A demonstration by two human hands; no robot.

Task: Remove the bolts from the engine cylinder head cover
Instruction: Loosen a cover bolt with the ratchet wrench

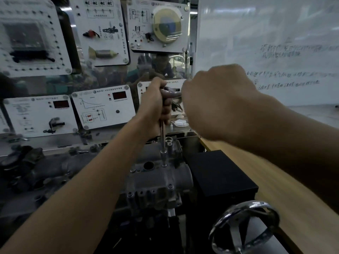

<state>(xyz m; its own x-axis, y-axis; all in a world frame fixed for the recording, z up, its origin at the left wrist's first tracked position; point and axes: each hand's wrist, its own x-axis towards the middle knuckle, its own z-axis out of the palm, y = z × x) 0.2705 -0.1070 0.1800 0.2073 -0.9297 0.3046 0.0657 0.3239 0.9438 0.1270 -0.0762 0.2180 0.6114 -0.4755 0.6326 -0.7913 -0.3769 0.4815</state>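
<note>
At the far end of the cylinder head cover (157, 180), close to its right edge and the black box (220, 176), a socket wrench (162, 136) stands upright on a bolt (163, 164), with open room above. The left hand (156, 105) curls its fingers (167, 105) round the shaft. The blurred right hand (218, 101) grips the handle's end.

One head-worn wide-angle view — it looks forward and slightly down, close over the engine cylinder head cover (157, 180), facing the wall of instrument panels (102, 107)
</note>
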